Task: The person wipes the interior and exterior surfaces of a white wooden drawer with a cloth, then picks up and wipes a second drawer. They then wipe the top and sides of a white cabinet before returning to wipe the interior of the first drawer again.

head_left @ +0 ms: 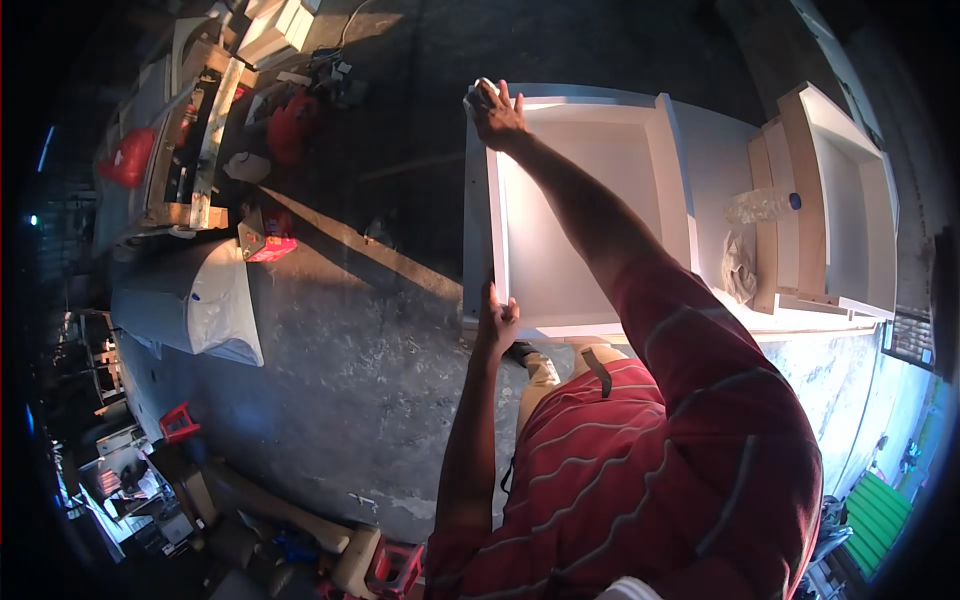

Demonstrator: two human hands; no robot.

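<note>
A white open box like a drawer [590, 200] lies in front of me on a larger white panel or cabinet [705, 200]. My left hand [499, 318] is closed round the near part of the box's left side wall, thumb on the inner side and fingers toward the outside. At the far left corner, my right hand [498, 118] presses on a small whitish rag-like piece [472, 99]. Two of its fingers stick out; the others lie over the piece, and its exact kind is hard to make out.
Right of the box are a clear plastic bottle [757, 207] with a blue cap, a crumpled plastic bag [739, 268] and a second drawer-like box [845, 190]. Across the floor stand a red carton [266, 240], a pale covered block [190, 300] and a red stool [178, 424].
</note>
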